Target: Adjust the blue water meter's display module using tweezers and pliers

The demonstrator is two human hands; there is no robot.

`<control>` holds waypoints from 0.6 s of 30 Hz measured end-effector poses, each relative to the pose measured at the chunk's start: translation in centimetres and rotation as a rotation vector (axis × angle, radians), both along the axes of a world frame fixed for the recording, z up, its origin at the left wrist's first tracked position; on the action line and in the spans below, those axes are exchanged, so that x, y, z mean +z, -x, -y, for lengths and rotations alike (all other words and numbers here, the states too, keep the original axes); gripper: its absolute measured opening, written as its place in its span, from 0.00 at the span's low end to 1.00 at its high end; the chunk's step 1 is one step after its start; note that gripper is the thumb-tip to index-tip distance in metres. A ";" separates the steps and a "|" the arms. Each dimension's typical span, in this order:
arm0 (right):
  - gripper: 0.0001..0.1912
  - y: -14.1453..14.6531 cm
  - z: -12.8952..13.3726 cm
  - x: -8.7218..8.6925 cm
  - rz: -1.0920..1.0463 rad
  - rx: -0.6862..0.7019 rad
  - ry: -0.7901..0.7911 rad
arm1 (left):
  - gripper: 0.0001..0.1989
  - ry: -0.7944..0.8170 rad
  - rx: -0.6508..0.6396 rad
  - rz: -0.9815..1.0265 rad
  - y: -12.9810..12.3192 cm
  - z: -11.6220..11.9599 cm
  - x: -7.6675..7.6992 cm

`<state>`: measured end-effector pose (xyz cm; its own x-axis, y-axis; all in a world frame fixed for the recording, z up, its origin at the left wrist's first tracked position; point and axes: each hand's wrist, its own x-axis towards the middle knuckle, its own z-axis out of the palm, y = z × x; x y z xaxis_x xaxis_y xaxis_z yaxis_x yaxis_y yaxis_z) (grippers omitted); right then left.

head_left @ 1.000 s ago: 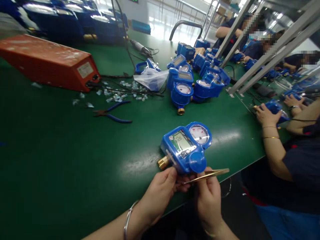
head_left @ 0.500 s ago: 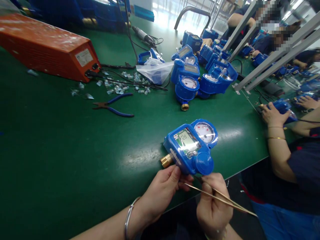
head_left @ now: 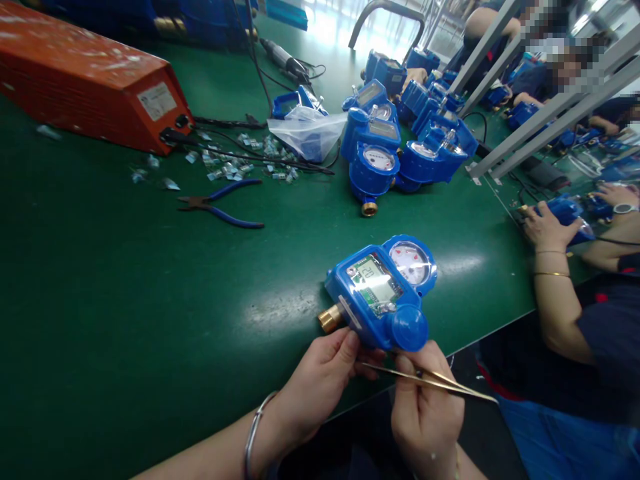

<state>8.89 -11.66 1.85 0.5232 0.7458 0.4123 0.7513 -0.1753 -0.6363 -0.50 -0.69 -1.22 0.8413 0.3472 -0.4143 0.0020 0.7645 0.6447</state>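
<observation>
A blue water meter (head_left: pixel 383 290) with an LCD screen, a round dial and a brass fitting lies at the near edge of the green table (head_left: pixel 125 287). My left hand (head_left: pixel 320 383) touches the meter's near side just under the brass fitting. My right hand (head_left: pixel 425 413) grips brass-coloured tweezers (head_left: pixel 440 383), their tips pointing left toward my left fingers below the meter's round blue cap.
Blue-handled pliers (head_left: pixel 223 203) and scattered small metal bits lie mid-table. An orange metal box (head_left: pixel 90 80) sits far left. A clear plastic bag (head_left: pixel 307 133) and a cluster of blue meters (head_left: pixel 400 140) stand behind. A co-worker's hand (head_left: pixel 545 227) holds a meter at right.
The tweezers swung from pointing right a second ago to pointing left under the meter, and they have since levelled slightly. My left hand stays on the meter.
</observation>
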 end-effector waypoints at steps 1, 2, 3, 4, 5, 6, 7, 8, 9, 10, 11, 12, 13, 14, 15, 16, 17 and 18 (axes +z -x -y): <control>0.07 0.0 -0.1 0.2 0.030 0.004 0.019 | 0.19 -0.003 -0.006 0.007 0.0 0.0 -0.1; 0.07 0.1 -0.2 0.4 0.065 0.007 0.029 | 0.19 -0.005 -0.013 0.012 0.0 0.1 -0.1; 0.06 0.2 -0.3 0.6 0.100 0.011 0.034 | 0.19 -0.006 -0.019 0.017 0.0 0.1 -0.2; 0.06 0.3 -0.5 0.7 0.132 0.014 0.033 | 0.19 -0.007 -0.024 0.019 0.0 0.1 -0.3; 0.06 0.4 -0.6 0.7 0.157 0.017 0.031 | 0.19 -0.006 -0.031 0.021 0.0 0.2 -0.3; 0.06 0.5 -0.7 0.6 0.173 0.018 0.027 | 0.20 -0.004 -0.037 0.021 0.0 0.2 -0.4; 0.07 0.6 -0.8 0.5 0.176 0.020 0.025 | 0.20 -0.002 -0.039 0.020 0.0 0.1 -0.4; 0.07 0.6 -0.8 0.3 0.164 0.020 0.027 | 0.20 0.000 -0.036 0.016 0.0 0.1 -0.4; 0.07 0.7 -0.8 0.1 0.135 0.017 0.036 | 0.21 0.006 -0.031 0.011 0.0 0.1 -0.4; 0.07 0.7 -0.7 -0.1 0.092 0.008 0.043 | 0.21 0.012 -0.025 0.006 0.0 0.1 -0.3; 0.07 0.7 -0.7 -0.3 0.039 -0.006 0.050 | 0.21 0.018 -0.019 0.001 0.0 0.1 -0.3; 0.07 0.7 -0.6 -0.5 -0.020 -0.031 0.053 | 0.21 0.023 -0.010 -0.001 0.0 0.1 -0.2; 0.07 0.6 -0.5 -0.6 -0.081 -0.060 0.052 | 0.21 0.028 -0.001 0.001 0.0 0.1 0.0; 0.08 0.5 -0.5 -0.7 -0.142 -0.088 0.045 | 0.21 0.030 0.011 0.006 -0.1 0.1 0.1; 0.08 0.4 -0.4 -0.9 -0.202 -0.113 0.035 | 0.21 0.032 0.020 0.011 -0.1 0.2 0.2; 0.09 0.3 -0.4 -1.0 -0.263 -0.135 0.024 | 0.20 0.034 0.028 0.018 -0.1 0.2 0.3; 0.09 0.2 -0.4 -1.1 -0.325 -0.152 0.012 | 0.20 0.039 0.033 0.025 -0.2 0.3 0.3; 0.10 0.1 -0.4 -1.2 -0.391 -0.163 -0.002 | 0.19 0.046 0.035 0.032 -0.2 0.3 0.3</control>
